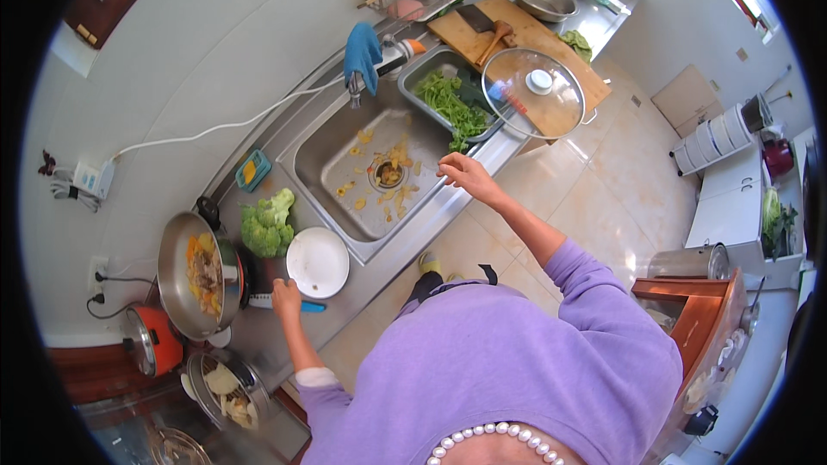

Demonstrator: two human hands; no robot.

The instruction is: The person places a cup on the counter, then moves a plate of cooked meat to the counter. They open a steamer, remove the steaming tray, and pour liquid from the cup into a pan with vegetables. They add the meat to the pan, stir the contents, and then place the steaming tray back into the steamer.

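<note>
My left hand (286, 297) is over the steel counter, its fingers curled at the near edge of a white plate (316, 261). Whether it grips the rim cannot be made out. Beneath that hand lies a knife with a blue handle (313, 307), its blade partly covered. A broccoli head (267, 223) rests beside the plate. My right hand (468, 175) hovers by the sink's front edge with nothing in it, fingers loosely bent and apart. Yellowish peelings (389, 174) lie around the drain in the steel sink (336, 206). Leafy greens (452, 100) fill a grey basin (423, 103) near my right hand.
A pan (174, 271) of cut food stands left, by an orange-red cooker (158, 339) and a steamer pot (255, 378). Past the sink, a glass lid (533, 106) overlaps a cutting board (446, 29) bearing a cleaver (476, 17). A blue cloth (362, 55) drapes the faucet.
</note>
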